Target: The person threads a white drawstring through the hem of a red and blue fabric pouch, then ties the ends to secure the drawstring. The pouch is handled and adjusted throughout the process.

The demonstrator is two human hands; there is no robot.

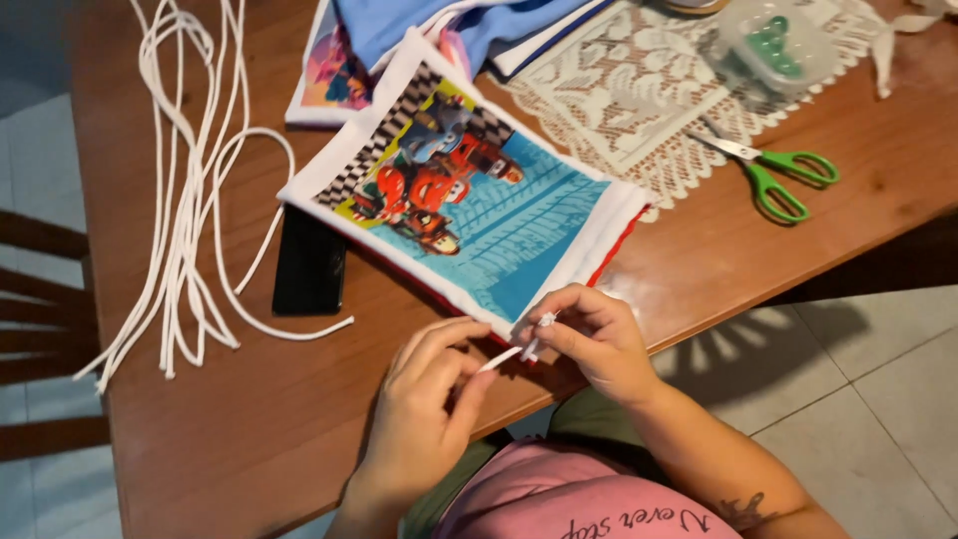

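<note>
A fabric bag (479, 200) printed with cartoon cars lies flat on the wooden table (249, 419). At the bag's near corner, my left hand (424, 399) and my right hand (589, 339) pinch a short piece of white cord (514, 349) between them. My right hand's fingertips hold the cord's end against the bag's white hem. My left hand grips the cord's other end just off the hem.
Long loops of white cord (190, 200) lie at the table's left. A black phone (309, 265) sits beside the bag. Green-handled scissors (778, 170), a lace cloth (639, 100), a clear plastic box (768, 45) and more printed fabric (339, 70) lie behind. A chair (40, 299) stands left.
</note>
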